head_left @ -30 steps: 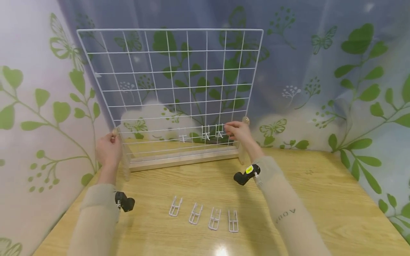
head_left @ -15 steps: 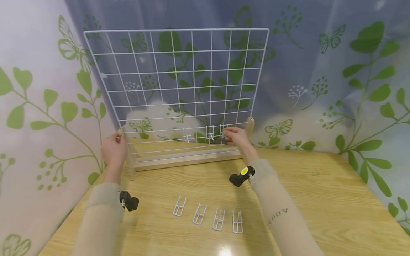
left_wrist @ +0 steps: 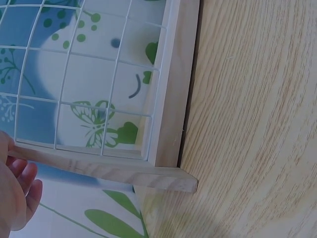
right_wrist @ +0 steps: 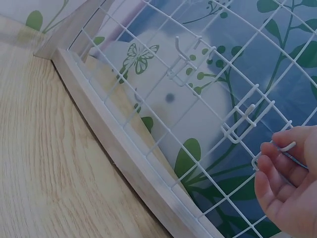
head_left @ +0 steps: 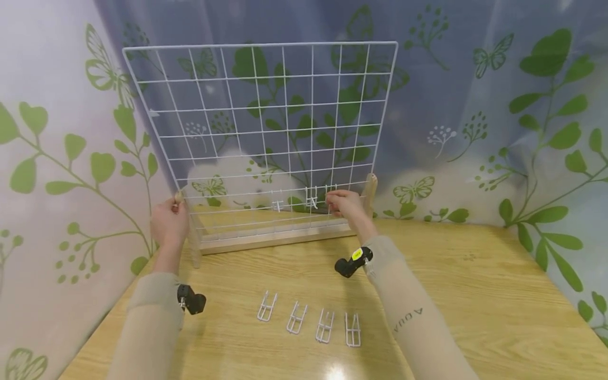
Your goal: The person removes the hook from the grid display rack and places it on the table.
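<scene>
A white wire grid panel point(head_left: 261, 45) stands in a wooden base point(head_left: 275, 239). My left hand point(head_left: 171, 224) pinches the top of the base's left upright point(left_wrist: 99, 166), its other fingers curled below. At the grid's lower right, my right hand point(head_left: 349, 207) pinches a white wire hook point(right_wrist: 289, 147) against the mesh. Its fingers cover most of that hook; the prong and a lower loop show in the right wrist view. To its left a second hook point(right_wrist: 250, 109) hangs on the grid, and farther left a third hook point(right_wrist: 184, 55).
Several more white wire hooks point(head_left: 353, 330) lie in a slanting row on the wooden table point(head_left: 451, 295), between my forearms and the grid. The base's right upright point(head_left: 371, 190) stands just behind my right hand. A leaf-patterned curtain point(head_left: 475, 105) hangs behind the grid and down both sides.
My right hand has shifted slightly left along the grid and now covers the rightmost hook, which showed beside it earlier. The left hand keeps its place on the upright. The head view turned slightly.
</scene>
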Motion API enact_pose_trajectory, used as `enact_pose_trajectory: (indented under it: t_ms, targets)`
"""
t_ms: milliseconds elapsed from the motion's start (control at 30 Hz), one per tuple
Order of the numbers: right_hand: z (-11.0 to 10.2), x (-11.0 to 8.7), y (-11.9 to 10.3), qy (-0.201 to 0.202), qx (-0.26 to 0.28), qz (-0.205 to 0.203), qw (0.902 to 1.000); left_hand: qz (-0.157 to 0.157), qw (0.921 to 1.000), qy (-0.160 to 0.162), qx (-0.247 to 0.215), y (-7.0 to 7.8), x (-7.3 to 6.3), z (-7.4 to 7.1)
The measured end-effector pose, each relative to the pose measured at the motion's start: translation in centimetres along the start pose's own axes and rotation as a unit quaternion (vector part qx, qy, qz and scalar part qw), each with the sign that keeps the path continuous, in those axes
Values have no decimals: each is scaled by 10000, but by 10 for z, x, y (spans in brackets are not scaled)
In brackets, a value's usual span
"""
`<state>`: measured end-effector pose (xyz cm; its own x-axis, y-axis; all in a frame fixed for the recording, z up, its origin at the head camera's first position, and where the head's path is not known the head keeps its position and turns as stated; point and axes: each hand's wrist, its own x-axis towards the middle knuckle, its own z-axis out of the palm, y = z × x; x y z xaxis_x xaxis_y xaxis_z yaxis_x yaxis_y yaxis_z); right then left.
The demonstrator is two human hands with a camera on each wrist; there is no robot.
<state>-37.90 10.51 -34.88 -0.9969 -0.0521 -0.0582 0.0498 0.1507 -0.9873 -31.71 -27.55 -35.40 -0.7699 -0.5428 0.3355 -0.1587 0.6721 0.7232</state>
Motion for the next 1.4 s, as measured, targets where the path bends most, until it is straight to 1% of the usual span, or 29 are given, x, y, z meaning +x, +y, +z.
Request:
enact_pose_trajectory:
  t_ms: [167,300,500,567,800,933,1167,1400]
  targets:
    - [-1,0,1,91,41,19,9999,-85,10000,-35,35,0,-1,0]
    - [-2,-2,-1,220,56,-55,9997,-87,9999,-38,66,0,-1,1]
    - [-3,-4,-5,310,-36,-165,9994,-29,9999,87,110,0,-2,1]
    - [-3,-4,-6,286,-33,-195,9994,-13,9999,131,111,0,-2,2]
    - [-4,-8,-12,168,9,-300,9994,9,9999,126,81,0,-3,1]
    - [-9,-10,-16,163,-49,-406,9990,59,9998,173,77,2,-3,1]
    - [-20,-17,-17,58,-89,-557,9984,-8,9999,124,70,1,-1,0]
    - [-30,-29,-14,-266,-46,-693,9972,-28,10000,13,67,0,-1,-1]
